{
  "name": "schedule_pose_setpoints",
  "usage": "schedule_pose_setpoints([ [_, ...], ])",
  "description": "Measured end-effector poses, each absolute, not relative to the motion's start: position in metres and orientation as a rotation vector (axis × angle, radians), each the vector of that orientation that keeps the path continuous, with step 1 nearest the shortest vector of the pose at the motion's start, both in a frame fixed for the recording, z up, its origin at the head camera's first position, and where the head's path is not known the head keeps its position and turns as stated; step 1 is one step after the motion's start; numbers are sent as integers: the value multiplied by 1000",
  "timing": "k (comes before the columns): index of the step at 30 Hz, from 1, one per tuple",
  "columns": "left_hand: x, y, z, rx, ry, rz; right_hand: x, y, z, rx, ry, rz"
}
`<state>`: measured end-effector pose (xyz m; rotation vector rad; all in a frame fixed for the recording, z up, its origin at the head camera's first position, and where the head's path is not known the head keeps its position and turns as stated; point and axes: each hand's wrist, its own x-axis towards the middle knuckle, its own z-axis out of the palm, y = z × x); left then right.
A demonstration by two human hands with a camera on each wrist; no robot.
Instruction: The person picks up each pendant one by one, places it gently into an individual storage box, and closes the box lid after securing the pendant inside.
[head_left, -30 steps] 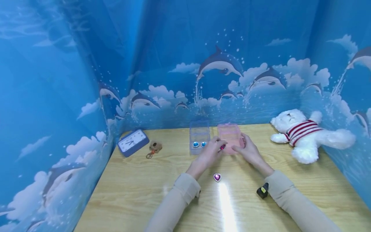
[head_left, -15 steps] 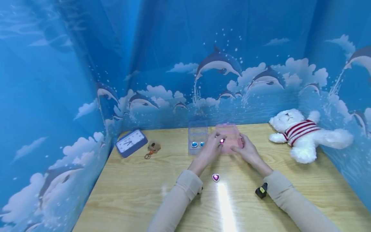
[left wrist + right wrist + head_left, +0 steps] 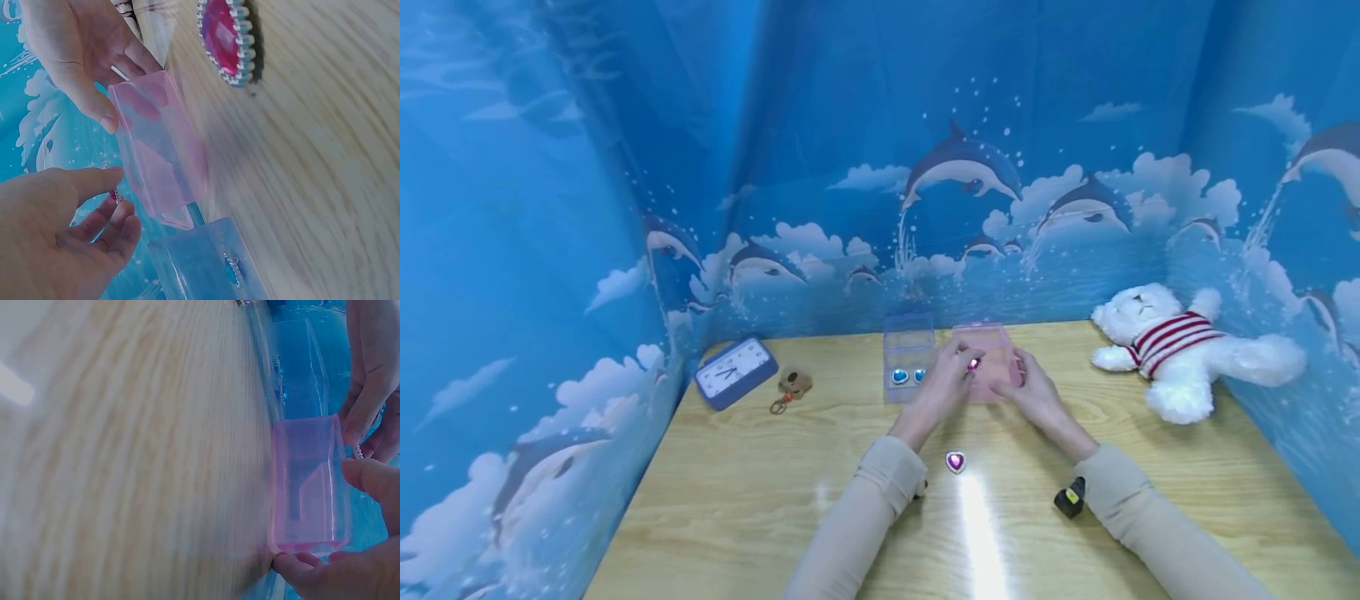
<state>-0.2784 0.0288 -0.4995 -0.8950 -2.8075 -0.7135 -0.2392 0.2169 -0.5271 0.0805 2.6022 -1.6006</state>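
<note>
Four gems (image 3: 900,377) (image 3: 920,376) (image 3: 973,364) (image 3: 955,462), two boxes (image 3: 897,395) (image 3: 992,367), two hands (image 3: 938,387) (image 3: 1037,400)

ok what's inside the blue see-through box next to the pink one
Two blue gems show inside the blue box, side by side: a left gem and a right gem. The left hand covers its near right part in the head view, so anything there is hidden.

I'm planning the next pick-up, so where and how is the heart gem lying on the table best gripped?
Probably by the beaded rim, pinched across the heart's two opposite sides from straight above. The heart gem lies flat on the table, jewel face up, so its raised edge offers the best hold, and nothing covers it.
</note>
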Motion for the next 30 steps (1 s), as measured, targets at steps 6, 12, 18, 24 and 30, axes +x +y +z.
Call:
schedule_pose_setpoints([
  [6,-279,31,-502,-848,-2852,-671,-238,213,-526,75,2602,-1605],
  [12,-281,35,-502,-868,-2836,-584,-237,214,-525,79,2614,-1613],
  [18,-285,38,-501,-858,-2849,-559,-238,217,-524,82,2613,-1608],
  [24,-288,40,-502,-849,-2851,-525,-239,217,-524,90,2614,-1609],
  [30,-289,40,-505,-860,-2858,-529,-237,216,-525,103,2611,-1609],
])
